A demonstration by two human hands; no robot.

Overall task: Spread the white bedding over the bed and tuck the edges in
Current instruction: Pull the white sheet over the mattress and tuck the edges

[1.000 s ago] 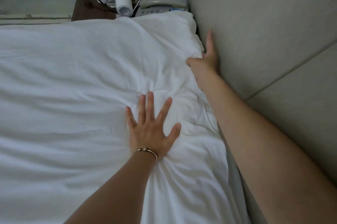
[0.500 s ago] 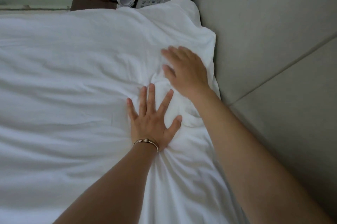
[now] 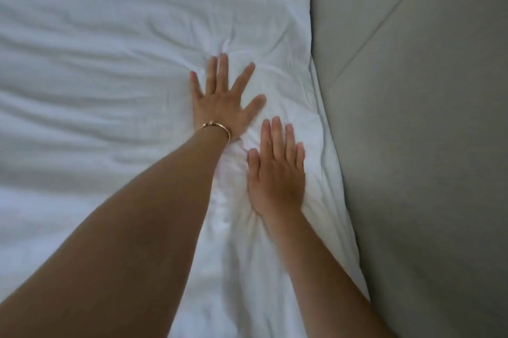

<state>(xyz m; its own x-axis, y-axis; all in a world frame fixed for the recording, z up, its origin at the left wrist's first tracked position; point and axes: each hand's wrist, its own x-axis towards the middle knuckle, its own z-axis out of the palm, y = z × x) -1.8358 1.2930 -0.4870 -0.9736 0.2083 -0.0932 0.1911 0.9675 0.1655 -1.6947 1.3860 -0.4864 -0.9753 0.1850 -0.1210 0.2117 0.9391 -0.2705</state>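
I see white bedding (image 3: 110, 76) spread over bed; its long edge (image 3: 327, 145) runs along padded wall (image 3: 412, 145), right of both hands; right hand (image 3: 277, 175) nearer edge, flat, fingers straight; left hand (image 3: 222, 101) splayed flat, pressing bedding; I judge tuck falls to right hand.

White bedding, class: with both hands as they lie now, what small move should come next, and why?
Probably slide the right hand outward toward the grey panel. Both hands lie flat on the white bedding, the left hand pinning it, and creases bunch between them near the edge.
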